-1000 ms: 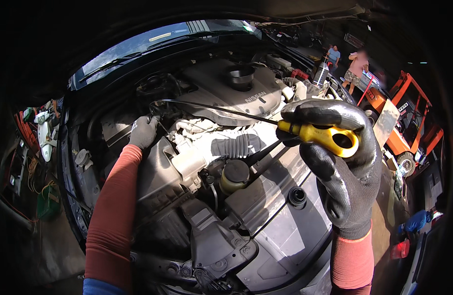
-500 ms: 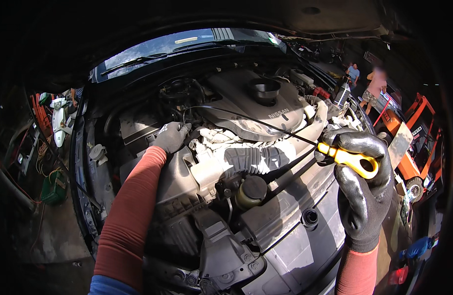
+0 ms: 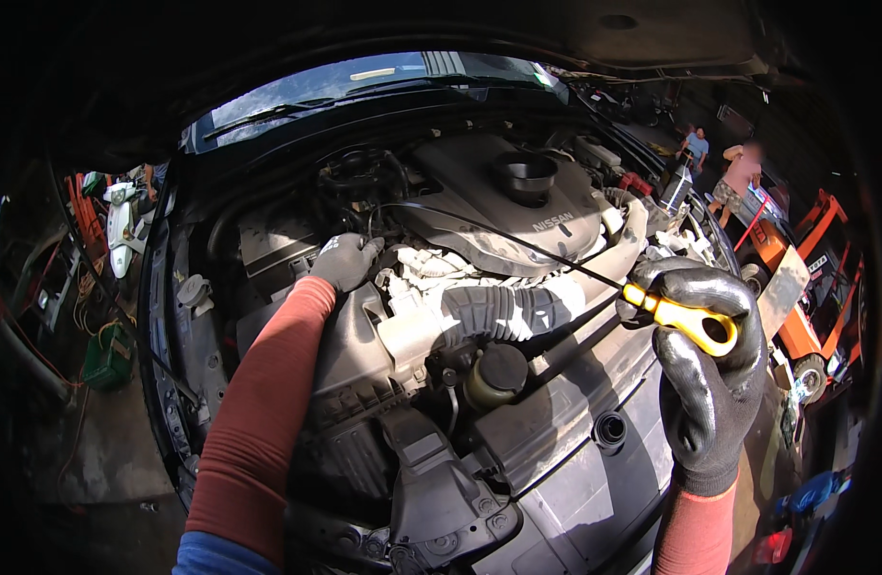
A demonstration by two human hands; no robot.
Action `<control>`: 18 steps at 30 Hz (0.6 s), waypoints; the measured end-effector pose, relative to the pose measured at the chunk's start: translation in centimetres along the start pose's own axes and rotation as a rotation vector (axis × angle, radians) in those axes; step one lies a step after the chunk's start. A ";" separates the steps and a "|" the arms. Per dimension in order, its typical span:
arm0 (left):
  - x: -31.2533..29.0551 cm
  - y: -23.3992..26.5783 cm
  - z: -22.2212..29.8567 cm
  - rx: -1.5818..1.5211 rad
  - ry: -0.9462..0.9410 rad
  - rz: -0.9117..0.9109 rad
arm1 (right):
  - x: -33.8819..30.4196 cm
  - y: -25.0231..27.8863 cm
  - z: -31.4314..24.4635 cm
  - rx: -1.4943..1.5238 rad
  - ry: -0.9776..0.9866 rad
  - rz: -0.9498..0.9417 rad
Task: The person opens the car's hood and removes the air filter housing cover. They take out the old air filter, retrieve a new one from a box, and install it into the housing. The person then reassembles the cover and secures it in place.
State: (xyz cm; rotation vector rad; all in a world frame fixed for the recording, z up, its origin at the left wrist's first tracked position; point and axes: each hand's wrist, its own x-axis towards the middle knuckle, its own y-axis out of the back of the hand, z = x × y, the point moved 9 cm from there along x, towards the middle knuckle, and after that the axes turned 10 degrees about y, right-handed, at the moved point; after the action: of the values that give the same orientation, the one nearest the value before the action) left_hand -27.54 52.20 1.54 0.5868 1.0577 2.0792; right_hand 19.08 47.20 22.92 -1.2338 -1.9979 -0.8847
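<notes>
In my black-gloved right hand (image 3: 714,383) I hold an oil dipstick by its yellow ring handle (image 3: 692,324), thumb and fingers pinched round it. Its thin dark blade (image 3: 517,240) slants left across the engine and bends down at the far end, by my left hand. My gloved left hand (image 3: 343,263) is closed at that end, above the air filter box (image 3: 340,335); its fingertips are partly hidden. Beneath the blade lies the dark engine cover (image 3: 479,182), with a black funnel (image 3: 525,177) standing upright on it.
A ribbed intake hose (image 3: 498,311) and a capped reservoir (image 3: 498,374) are between my arms. An open filler neck (image 3: 609,431) is in front. The windscreen (image 3: 364,86) is behind the engine bay. Two people (image 3: 741,171) stand at the far right near an orange forklift (image 3: 795,316).
The view has shifted slightly, so the engine bay sits a little further right. Both hands keep their holds, and the dipstick stays stretched between them.
</notes>
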 end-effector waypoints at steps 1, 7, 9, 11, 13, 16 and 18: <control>0.2 -0.1 -0.2 -0.002 0.019 -0.010 | 0.0 -0.1 0.0 -0.006 -0.003 -0.007; 0.9 -1.0 -0.3 0.055 -0.017 -0.058 | -0.1 -0.7 0.3 0.008 -0.012 -0.066; 1.0 -1.3 -0.3 0.058 -0.035 -0.081 | -0.1 -0.8 0.4 0.005 -0.027 -0.064; 0.9 -1.5 0.0 0.081 -0.066 -0.095 | 0.0 -1.1 0.5 0.004 -0.054 -0.053; 0.7 -1.6 0.5 0.124 -0.097 -0.102 | 0.6 -1.9 0.1 -0.040 -0.040 -0.081; 0.2 -1.4 0.5 0.114 -0.052 -0.110 | 2.6 -4.5 -0.6 0.061 0.045 -0.116; -0.3 -1.0 0.8 0.109 -0.069 -0.094 | 4.6 -6.6 -1.2 0.087 0.069 -0.180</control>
State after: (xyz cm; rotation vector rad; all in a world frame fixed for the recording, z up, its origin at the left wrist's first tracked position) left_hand -26.40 52.84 1.13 0.6456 1.1426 1.9158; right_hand 11.57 46.32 25.77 -0.9743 -2.0925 -0.9023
